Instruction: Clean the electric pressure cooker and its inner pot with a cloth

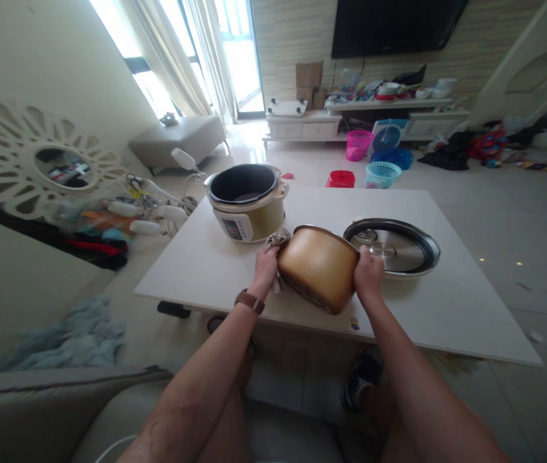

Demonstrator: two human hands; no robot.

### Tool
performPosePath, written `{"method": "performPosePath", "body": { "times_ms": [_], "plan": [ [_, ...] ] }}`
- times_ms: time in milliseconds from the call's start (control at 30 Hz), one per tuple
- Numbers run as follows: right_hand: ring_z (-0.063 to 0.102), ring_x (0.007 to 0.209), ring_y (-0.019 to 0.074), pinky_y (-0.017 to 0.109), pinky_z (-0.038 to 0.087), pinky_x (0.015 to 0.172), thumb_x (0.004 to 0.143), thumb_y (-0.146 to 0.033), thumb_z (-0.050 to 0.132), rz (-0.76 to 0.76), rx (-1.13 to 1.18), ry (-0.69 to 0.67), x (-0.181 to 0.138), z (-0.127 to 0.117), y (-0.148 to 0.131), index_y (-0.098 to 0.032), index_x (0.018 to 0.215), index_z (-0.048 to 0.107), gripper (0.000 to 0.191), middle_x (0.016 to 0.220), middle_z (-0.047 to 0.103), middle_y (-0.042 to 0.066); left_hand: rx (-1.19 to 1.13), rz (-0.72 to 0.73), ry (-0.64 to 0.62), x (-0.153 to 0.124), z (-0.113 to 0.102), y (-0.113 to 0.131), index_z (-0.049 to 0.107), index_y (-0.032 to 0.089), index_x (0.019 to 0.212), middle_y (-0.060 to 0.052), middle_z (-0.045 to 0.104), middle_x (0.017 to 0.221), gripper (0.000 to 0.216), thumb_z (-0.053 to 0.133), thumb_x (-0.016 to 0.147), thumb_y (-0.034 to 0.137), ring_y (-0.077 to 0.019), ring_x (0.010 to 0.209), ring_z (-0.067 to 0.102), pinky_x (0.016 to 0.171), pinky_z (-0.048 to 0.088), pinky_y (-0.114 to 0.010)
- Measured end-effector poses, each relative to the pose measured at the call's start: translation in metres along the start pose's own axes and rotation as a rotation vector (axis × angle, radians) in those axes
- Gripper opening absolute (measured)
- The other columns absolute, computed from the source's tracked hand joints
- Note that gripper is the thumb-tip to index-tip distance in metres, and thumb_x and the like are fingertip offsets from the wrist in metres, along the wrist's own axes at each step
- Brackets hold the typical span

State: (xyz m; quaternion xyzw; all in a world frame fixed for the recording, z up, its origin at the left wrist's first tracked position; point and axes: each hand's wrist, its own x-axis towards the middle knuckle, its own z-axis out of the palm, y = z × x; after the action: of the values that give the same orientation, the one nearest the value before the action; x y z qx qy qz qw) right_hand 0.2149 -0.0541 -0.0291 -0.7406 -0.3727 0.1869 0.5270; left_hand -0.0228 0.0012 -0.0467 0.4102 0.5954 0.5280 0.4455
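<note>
A gold inner pot (322, 267) is tilted above the front of the white table, its dark-marked base towards me and its inside turned away. On its right side, my right hand (369, 273) is closed around the edge near the rim. My left hand (266, 269) is closed on a crumpled patterned cloth (277, 240) at the pot's left side. Behind and to the left stands the rice cooker body (254, 218), uncovered, with a dark interior and a control panel. The round lid (399, 251) lies underside up to the right of the pot.
The white table (452, 315) stands before me, with a small sticker (354, 323) near its front edge. Beyond it on the floor are a red bin (341, 179), a light blue basket (383, 173) and a pink basket (358, 145). White lamp arms (150, 227) reach close to the table's left side.
</note>
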Motion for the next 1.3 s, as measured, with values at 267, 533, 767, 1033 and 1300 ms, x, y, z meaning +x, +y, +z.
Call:
{"method": "performPosePath", "body": {
  "times_ms": [267,533,767,1033,1300],
  "plan": [
    [0.03,0.052,0.0139,0.036,0.02,0.06,0.102,-0.051,0.045,0.015,0.01,-0.013,0.001,0.0,0.002,-0.03,0.052,0.029,0.056,0.05,0.026,-0.005,0.37,0.96,-0.4,-0.042,-0.011,0.034,0.076,0.027,0.136,-0.007,0.069,0.15,0.05,0.06,0.088,0.031,-0.0301,0.136,0.067,0.12,0.047,-0.048],
    [0.03,0.054,0.0136,0.035,0.02,0.06,0.1,-0.057,0.046,-0.005,0.023,0.013,-0.001,0.003,0.002,-0.03,0.054,0.029,0.056,0.051,0.027,-0.005,0.177,0.57,-0.232,-0.024,-0.005,0.029,0.08,0.021,0.127,-0.009,0.08,0.131,0.043,0.067,0.087,0.031,-0.0325,0.129,0.07,0.115,0.051,-0.044],
    [0.028,0.054,0.0131,0.036,0.019,0.059,0.099,-0.055,0.046,-0.007,0.03,0.015,0.005,0.002,0.01,-0.03,0.055,0.028,0.054,0.051,0.025,-0.005,0.041,0.013,-0.058,-0.001,-0.003,0.006,0.082,0.014,0.11,-0.014,0.081,0.122,0.034,0.063,0.086,0.029,-0.0346,0.122,0.072,0.112,0.052,-0.048],
    [0.029,0.053,0.0132,0.035,0.02,0.057,0.098,-0.068,0.039,-0.003,0.061,-0.043,0.0,0.007,0.013,-0.03,0.056,0.027,0.058,0.051,0.028,-0.005,0.296,0.637,-0.22,-0.034,-0.011,0.034,0.078,0.023,0.13,-0.008,0.074,0.143,0.043,0.064,0.09,0.029,-0.0308,0.134,0.067,0.118,0.049,-0.045],
    [0.033,0.058,0.0146,0.034,0.022,0.06,0.099,-0.072,0.036,-0.079,0.063,-0.041,-0.009,0.01,0.005,-0.028,0.061,0.033,0.058,0.055,0.032,-0.005,0.476,0.852,-0.272,-0.04,-0.02,0.045,0.076,0.025,0.136,-0.007,0.067,0.153,0.049,0.06,0.09,0.024,-0.0284,0.14,0.064,0.121,0.047,-0.045]
  ]
}}
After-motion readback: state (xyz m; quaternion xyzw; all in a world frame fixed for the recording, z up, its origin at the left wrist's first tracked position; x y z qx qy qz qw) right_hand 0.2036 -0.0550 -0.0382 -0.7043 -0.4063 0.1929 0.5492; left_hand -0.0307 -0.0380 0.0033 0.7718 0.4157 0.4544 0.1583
